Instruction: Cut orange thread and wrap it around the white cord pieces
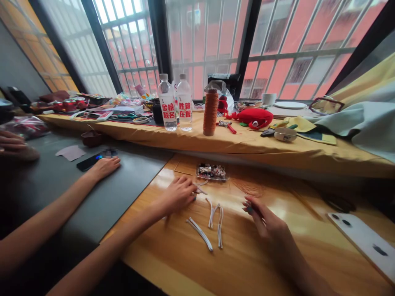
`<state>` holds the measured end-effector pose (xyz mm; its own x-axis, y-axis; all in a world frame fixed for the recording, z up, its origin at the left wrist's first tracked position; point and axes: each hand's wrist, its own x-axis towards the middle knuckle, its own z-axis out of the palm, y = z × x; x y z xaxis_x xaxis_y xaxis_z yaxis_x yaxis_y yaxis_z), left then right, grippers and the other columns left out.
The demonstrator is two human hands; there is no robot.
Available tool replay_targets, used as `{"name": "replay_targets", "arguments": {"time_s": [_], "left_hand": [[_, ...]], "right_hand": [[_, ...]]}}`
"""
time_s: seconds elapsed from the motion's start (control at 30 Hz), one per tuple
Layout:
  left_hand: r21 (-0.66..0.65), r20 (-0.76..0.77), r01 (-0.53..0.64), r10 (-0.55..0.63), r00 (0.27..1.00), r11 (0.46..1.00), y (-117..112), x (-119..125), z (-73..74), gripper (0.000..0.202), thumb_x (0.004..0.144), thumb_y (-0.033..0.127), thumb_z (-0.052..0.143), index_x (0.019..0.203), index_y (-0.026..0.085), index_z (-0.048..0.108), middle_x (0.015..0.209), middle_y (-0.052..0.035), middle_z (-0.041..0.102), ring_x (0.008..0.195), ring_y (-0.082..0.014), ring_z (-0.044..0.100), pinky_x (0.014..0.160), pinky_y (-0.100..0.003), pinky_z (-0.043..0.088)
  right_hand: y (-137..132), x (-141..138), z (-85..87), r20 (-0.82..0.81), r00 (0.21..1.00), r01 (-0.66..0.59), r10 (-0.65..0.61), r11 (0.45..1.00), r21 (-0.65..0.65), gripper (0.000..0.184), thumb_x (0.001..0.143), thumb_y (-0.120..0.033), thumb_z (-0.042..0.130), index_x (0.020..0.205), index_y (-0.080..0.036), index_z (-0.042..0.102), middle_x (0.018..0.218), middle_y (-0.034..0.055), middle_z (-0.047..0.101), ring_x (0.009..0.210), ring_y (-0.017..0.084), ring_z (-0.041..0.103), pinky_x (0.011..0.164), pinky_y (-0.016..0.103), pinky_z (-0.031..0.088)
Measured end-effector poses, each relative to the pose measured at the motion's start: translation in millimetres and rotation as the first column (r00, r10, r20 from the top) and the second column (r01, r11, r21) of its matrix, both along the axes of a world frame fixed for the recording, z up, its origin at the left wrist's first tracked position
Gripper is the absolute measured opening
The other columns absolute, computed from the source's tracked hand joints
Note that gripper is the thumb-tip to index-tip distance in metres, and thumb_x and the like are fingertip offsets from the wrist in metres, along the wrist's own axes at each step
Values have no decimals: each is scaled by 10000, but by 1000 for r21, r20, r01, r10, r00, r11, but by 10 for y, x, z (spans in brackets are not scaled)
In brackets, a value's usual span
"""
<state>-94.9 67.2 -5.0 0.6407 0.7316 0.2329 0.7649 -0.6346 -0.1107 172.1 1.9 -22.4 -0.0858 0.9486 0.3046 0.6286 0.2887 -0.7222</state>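
Yellow-brown wood makes up the table (pixel 277 263), and it is shiny under the big barred windows (pixel 216 37). A few thin white strips (pixel 212 220) lie flat on it, between the two hands.

The left hand (pixel 179 194) is bent over, knuckles up. Its fingertips (pixel 194 193) touch the end of one more white strip (pixel 202 190). I cannot tell if it pinches that strip or just presses on it. The right hand (pixel 267 220) lies just beside the strips, with its fingers drawn in close. I cannot tell if it holds anything.

It looks like the strips are being picked out one by one. They are thin and flat, so lifting one needs a small, careful pinch at its end.

A little tray of beads (pixel 212 172) sits just behind the left hand. A loose heap of orange thread (pixel 248 187) lies next to it. A white phone (pixel 364 242) lies near the right edge.

Further back, on a shelf with a yellow cloth (pixel 185 142), stand two water bottles (pixel 175 107), a spool of orange thread (pixel 210 112) and a red soft toy (pixel 254 117).

Off to the left, another person's hand (pixel 105 166) rests by a black phone (pixel 89 162).
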Motion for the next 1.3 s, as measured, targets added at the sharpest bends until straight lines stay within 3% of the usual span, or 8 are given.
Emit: {"name": "replay_targets", "arguments": {"time_s": [0.17,0.3,0.47,0.7,0.87,0.97,1.07,1.3], "left_hand": [[32,-42,31,-30,999,999,54,-10,-28,227,822,274,420,993,159,515,901,-55,549,845,-194,452,745,-309,352],[77,-40,74,-71,997,994,119,-24,-44,175,829,244,406,807,154,554,837,-57,556,809,-185,467,719,-300,355],[71,316,-8,-15,948,997,150,-96,-19,222,842,253,394,788,151,583,769,-52,605,782,-169,505,750,-310,364],[-445,871,118,399,285,888,186,-66,73,239,762,334,492,806,125,598,732,-33,634,692,-136,566,674,-247,420],[-502,861,286,501,85,816,108,-47,154,244,706,328,543,782,101,590,699,-41,627,680,-130,555,687,-252,412],[-539,841,291,527,126,790,-10,1,216,223,676,315,576,762,110,592,696,-19,606,658,-109,523,653,-226,395],[-603,798,335,552,243,724,-147,191,231,209,666,312,582,749,122,603,670,0,577,618,-93,482,581,-199,364],[-673,739,538,498,455,508,-288,1028,165,138,660,265,566,663,127,576,628,0,582,615,-97,501,576,-199,364]], "right_hand": [[86,-289,2,333,921,-307,205,906,292,306,846,-130,326,1107,-158,481,1018,97,618,940,174,576,825,324,460],[85,-691,101,683,626,-695,377,666,270,385,838,-146,371,1216,-207,413,1164,91,549,1076,216,491,900,409,399],[-189,-753,27,701,680,-577,216,747,330,604,796,-389,455,1319,-150,269,1303,139,387,1197,280,337,930,453,356],[-75,-866,-140,642,714,-424,280,902,77,464,841,-397,345,1277,-238,350,1344,72,338,1216,259,312,960,495,295],[342,-1212,-120,404,886,-285,229,955,82,495,821,-442,363,1197,-128,435,1290,165,401,1228,284,276,985,519,207],[378,-1108,-87,-82,969,-231,232,973,18,543,814,-507,314,1218,-147,363,1269,172,408,1181,261,362,937,461,323],[206,-800,-48,-482,851,-307,207,942,-137,507,801,-537,315,1143,-168,383,1071,129,525,809,185,602,694,332,490],[-205,-191,96,-220,974,-99,42,961,-257,290,851,-403,315,801,-190,505,597,-21,512,449,93,486,448,213,408]]}}
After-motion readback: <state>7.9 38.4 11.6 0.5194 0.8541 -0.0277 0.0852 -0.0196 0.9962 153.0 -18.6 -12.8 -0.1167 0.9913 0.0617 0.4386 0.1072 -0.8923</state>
